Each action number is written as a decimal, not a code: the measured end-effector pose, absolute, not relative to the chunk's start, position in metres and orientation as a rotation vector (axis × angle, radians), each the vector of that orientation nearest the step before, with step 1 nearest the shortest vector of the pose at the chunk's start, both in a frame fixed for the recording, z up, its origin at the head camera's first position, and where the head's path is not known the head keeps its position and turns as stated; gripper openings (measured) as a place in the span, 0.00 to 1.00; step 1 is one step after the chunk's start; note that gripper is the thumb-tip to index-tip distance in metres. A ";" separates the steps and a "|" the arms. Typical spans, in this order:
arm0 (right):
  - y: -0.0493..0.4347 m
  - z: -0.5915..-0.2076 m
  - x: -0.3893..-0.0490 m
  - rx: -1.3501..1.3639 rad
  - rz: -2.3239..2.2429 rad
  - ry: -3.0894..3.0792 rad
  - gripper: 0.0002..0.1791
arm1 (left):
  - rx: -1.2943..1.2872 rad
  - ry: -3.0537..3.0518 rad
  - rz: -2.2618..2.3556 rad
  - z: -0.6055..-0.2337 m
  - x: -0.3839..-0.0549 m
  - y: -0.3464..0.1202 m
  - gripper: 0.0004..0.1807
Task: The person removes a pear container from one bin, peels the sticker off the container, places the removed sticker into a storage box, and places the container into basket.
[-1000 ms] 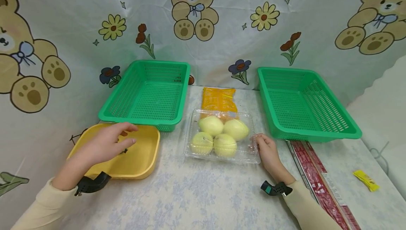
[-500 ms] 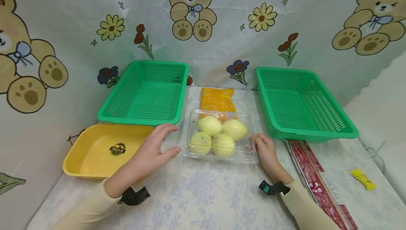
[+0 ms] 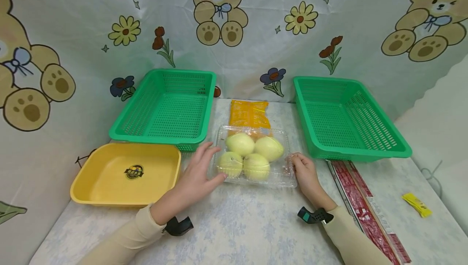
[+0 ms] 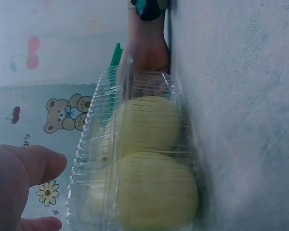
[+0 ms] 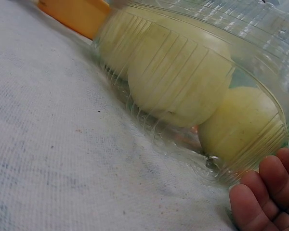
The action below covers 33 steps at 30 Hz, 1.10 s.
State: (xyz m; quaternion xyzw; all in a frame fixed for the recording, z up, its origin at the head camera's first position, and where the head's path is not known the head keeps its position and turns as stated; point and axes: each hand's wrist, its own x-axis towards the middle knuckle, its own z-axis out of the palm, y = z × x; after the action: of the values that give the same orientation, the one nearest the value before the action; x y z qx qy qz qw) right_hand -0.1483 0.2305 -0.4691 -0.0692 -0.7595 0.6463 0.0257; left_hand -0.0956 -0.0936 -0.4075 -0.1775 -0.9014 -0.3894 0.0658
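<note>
In the head view a clear plastic clamshell box (image 3: pixel 279 175) with several pale yellow-green round fruits (image 3: pixel 257 166) lies at mid table. At its right edge is my right hand (image 3: pixel 306 175), fingers curled and pinching the rim; the right wrist view has those fingers (image 5: pixel 267 190) at the box's lower corner. My left hand (image 3: pixel 197 179) is by the left edge, thumb and fingers spread apart, with nothing in its grasp. Seen from the left wrist, the left thumb (image 4: pixel 43 163) stands off from the ridged side of the box (image 4: pixel 98 125).
Behind the box lies an orange packet (image 3: pixel 249 113). Green baskets stand at back left (image 3: pixel 207 129) and back right (image 3: pixel 318 149). A yellow tray (image 3: pixel 153 190) sits left of my left hand. A long red package (image 3: pixel 360 200) and a small yellow packet (image 3: pixel 417 205) lie at right.
My left hand has moved right, from over the yellow tray to the left edge of the plastic box. The right hand has kept its place at the right edge.
</note>
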 end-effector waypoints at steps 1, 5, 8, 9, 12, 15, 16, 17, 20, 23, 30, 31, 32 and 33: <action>0.231 -0.469 -0.148 -0.213 1.995 -2.351 0.14 | -0.519 -2.718 -1.201 -0.410 -0.096 -0.092 0.38; 0.231 -0.469 -0.148 -0.209 2.000 -2.349 0.14 | -0.453 -2.684 -1.375 -0.419 -0.098 -0.085 0.42; 0.231 -0.469 -0.148 -0.211 2.002 -2.343 0.14 | -0.406 -2.623 -1.511 -0.427 -0.100 -0.080 0.44; 0.231 -0.469 -0.148 -0.211 2.001 -2.343 0.14 | -0.391 -2.593 -1.551 -0.429 -0.101 -0.079 0.44; 0.230 -0.470 -0.148 -0.215 2.000 -2.343 0.14 | -0.350 -2.509 -1.660 -0.436 -0.103 -0.075 0.44; 0.230 -0.469 -0.148 -0.222 1.999 -2.347 0.14 | -0.318 -2.453 -1.748 -0.442 -0.106 -0.073 0.43; 0.230 -0.469 -0.148 -0.225 1.999 -2.347 0.14 | -0.302 -2.448 -1.771 -0.444 -0.108 -0.073 0.42; 0.230 -0.469 -0.148 -0.226 2.000 -2.346 0.14 | -0.285 -2.442 -1.802 -0.444 -0.109 -0.072 0.42; 0.229 -0.468 -0.148 -0.229 2.003 -2.346 0.14 | -0.220 -2.441 -1.862 -0.447 -0.113 -0.072 0.41; 0.229 -0.468 -0.148 -0.231 2.007 -2.345 0.14 | -0.140 -2.448 -1.911 -0.448 -0.116 -0.072 0.42; 0.229 -0.469 -0.148 -0.232 2.006 -2.344 0.14 | 0.014 -2.510 -1.954 -0.449 -0.119 -0.073 0.39; 0.230 -0.469 -0.148 -0.229 2.007 -2.344 0.14 | 0.026 -2.508 -1.967 -0.449 -0.119 -0.073 0.38; 0.230 -0.469 -0.148 -0.226 2.008 -2.343 0.14 | 0.037 -2.505 -1.983 -0.449 -0.119 -0.073 0.37; 0.230 -0.469 -0.148 -0.224 2.009 -2.342 0.14 | 0.043 -2.496 -1.998 -0.449 -0.119 -0.073 0.36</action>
State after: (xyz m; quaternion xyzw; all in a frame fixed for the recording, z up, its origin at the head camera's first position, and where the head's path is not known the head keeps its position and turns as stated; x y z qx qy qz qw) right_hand -0.1483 0.2296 -0.4687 -0.0724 -0.7568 0.6492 0.0237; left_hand -0.1193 -0.0729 -0.4494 0.0134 -0.7803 -0.6246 -0.0281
